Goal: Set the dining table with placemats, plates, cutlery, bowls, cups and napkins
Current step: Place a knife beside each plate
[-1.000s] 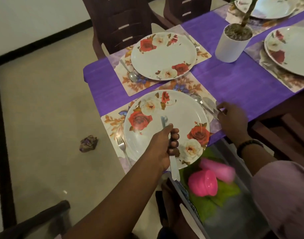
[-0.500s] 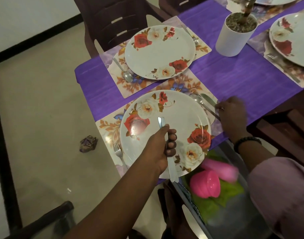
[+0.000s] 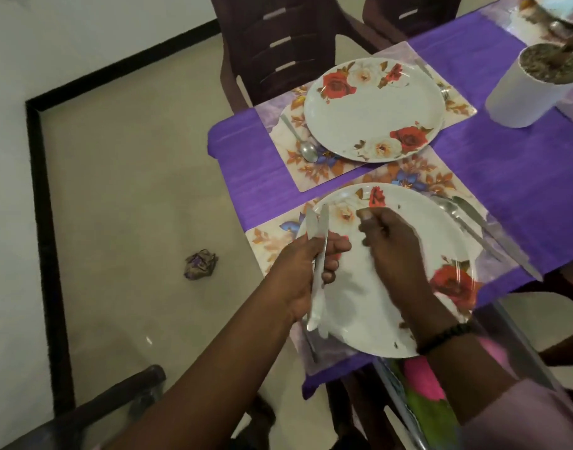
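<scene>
My left hand grips a bundle of steel cutlery, blades pointing up, over the left rim of the near floral plate. My right hand hovers over the middle of that plate, close beside the left hand, fingers loosely curled with nothing seen in them. The plate sits on a floral placemat. A knife and a spoon lie on the mat right of the plate. A fork handle shows at the plate's left edge. A second plate with a spoon lies beyond.
A white plant pot stands on the purple runner at the far right. Dark chairs are pushed in behind the table. Pink cups sit in a container below the table edge. A crumpled wrapper lies on the floor.
My right hand has left the knife and spoon on the right of the plate and moved left, over the plate, toward my left hand. The left hand shifted left with the cutlery.
</scene>
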